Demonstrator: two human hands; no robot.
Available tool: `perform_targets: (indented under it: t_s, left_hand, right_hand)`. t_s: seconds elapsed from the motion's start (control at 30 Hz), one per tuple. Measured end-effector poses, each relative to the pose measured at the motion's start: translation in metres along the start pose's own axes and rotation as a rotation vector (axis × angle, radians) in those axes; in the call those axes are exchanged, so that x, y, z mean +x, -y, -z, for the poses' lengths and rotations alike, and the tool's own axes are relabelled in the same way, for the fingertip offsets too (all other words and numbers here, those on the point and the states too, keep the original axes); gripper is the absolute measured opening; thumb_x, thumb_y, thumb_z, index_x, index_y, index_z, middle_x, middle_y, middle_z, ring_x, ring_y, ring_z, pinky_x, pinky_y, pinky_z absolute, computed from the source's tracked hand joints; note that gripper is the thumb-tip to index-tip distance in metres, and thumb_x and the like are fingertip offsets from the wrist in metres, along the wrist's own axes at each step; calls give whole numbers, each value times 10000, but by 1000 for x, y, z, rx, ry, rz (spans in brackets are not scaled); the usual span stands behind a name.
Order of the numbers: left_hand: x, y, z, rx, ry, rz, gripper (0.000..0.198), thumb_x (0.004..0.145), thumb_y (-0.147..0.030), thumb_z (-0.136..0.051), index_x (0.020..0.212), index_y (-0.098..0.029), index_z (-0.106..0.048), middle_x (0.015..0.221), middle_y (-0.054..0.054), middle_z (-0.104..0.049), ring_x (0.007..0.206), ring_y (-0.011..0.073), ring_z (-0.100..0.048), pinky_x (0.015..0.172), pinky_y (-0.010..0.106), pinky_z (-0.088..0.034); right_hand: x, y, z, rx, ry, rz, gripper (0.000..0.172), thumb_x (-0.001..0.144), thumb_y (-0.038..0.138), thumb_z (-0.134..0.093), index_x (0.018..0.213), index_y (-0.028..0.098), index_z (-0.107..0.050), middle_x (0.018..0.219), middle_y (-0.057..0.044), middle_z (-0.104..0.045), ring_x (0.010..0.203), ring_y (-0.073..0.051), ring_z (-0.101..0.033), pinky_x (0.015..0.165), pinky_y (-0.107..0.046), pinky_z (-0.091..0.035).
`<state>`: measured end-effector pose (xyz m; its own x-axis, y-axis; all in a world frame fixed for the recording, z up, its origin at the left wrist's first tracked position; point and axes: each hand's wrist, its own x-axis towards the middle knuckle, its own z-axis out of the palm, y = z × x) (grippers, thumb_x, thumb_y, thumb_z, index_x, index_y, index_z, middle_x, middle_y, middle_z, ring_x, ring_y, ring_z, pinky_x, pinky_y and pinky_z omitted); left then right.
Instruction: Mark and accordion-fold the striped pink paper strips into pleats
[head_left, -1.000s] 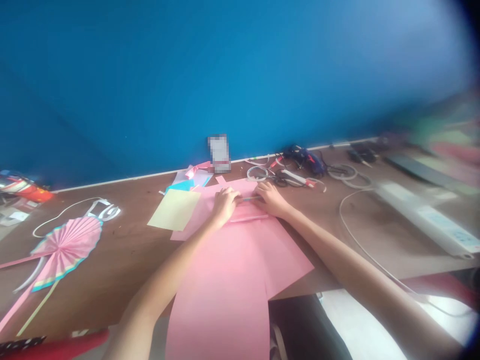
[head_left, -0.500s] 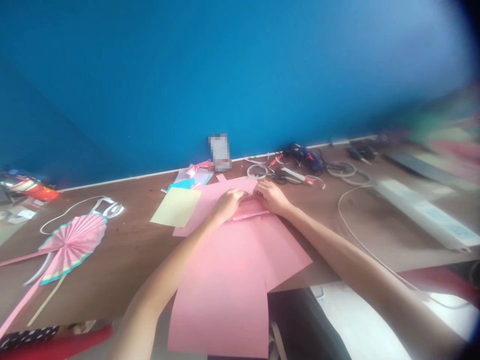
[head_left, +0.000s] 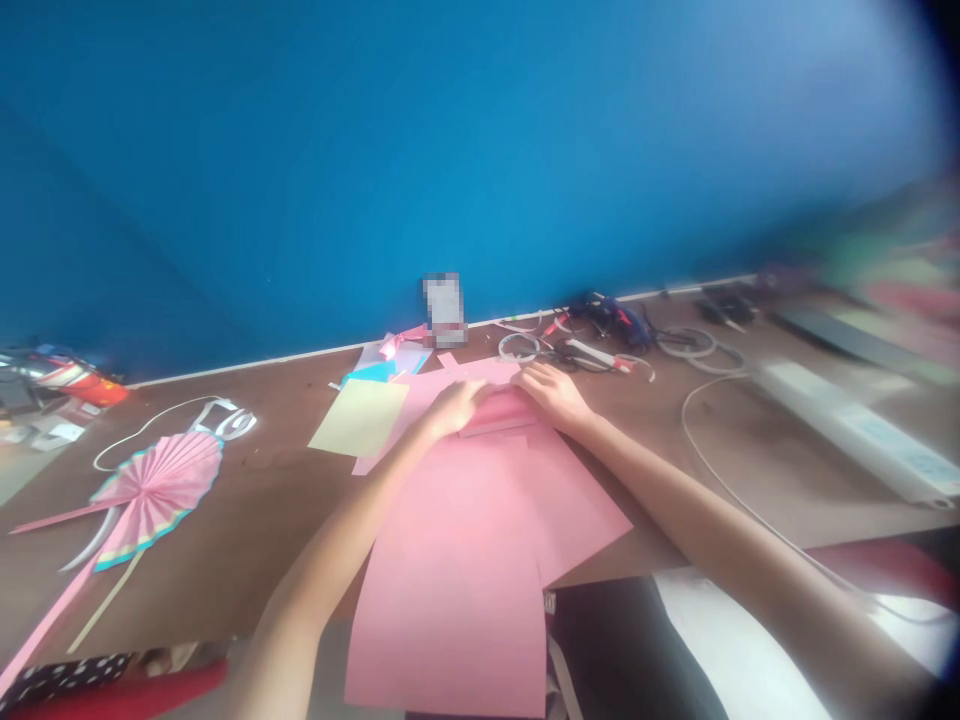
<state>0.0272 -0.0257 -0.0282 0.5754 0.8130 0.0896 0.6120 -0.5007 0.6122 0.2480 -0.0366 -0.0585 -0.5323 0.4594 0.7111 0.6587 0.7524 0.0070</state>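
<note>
A long pink paper sheet [head_left: 457, 560] hangs over the table's near edge, with a folded band [head_left: 499, 412] at its far end. My left hand [head_left: 459, 402] is closed on the left end of that band. On its right end my right hand [head_left: 551, 392] has its fingers curled and pressed together on the paper. More pink paper [head_left: 581, 510] lies beneath, spread out to both sides. A pale yellow sheet [head_left: 360, 415] rests just left of my left hand.
A pleated pink fan [head_left: 161, 485] with blue and yellow edging lies at left. Blue paper [head_left: 371, 372] and scraps sit near the wall [head_left: 375, 170]. Cables [head_left: 686, 342] and a long white case [head_left: 855, 430] are on the brown table [head_left: 262, 530] at right.
The whole view has shifted slightly, so things appear a little further right and lower. The folded band lies somewhat flatter between my hands, which keep hold of it.
</note>
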Motion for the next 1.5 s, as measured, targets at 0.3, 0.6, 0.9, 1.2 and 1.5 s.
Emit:
perform_targets:
  t_s: [0.3,0.6,0.9,1.2,1.5]
  left_hand:
    - [-1,-3,-2,168,-21,15,359,974,-354,-354,1165,-252,-641,1120,61,-703,999,235,-655,869,332,-486]
    - [2,3,-5,40,107,29,403,982,-396,-308,1029,-191,-651,1088,83,-697,988,226,-639,912,344,-472]
    - [0,-2,5,-142,255,13,343,955,-389,-398,1074,-197,-656,1030,46,-711,964,199,-630,931,321,-477]
    - [-1,-12,1,115,90,-35,351,973,-336,-339,927,-179,-649,990,76,-707,882,211,-639,814,297,-471]
    - [-1,-8,-4,432,-30,-74,308,966,-315,-370,892,-210,-651,942,69,-695,890,213,-647,764,287,-453]
  right_hand:
    - [-6,-1,-9,218,-2,-132,261,971,266,-442,1105,215,-660,811,-59,-619,773,-184,-545,698,-288,-434]
    - [-6,-2,-9,312,36,-108,291,977,256,-404,1058,216,-681,827,-74,-632,798,-187,-548,716,-305,-449]
    - [-1,4,1,377,-37,-16,269,967,226,-426,1080,224,-670,838,-72,-626,797,-184,-540,738,-321,-465]
    - [-4,3,-2,360,-75,-140,233,958,264,-468,1040,209,-680,817,-69,-624,770,-179,-545,718,-316,-456]
    - [-2,-1,-3,233,75,-69,263,972,291,-436,1005,212,-685,897,-83,-656,855,-196,-565,767,-324,-445]
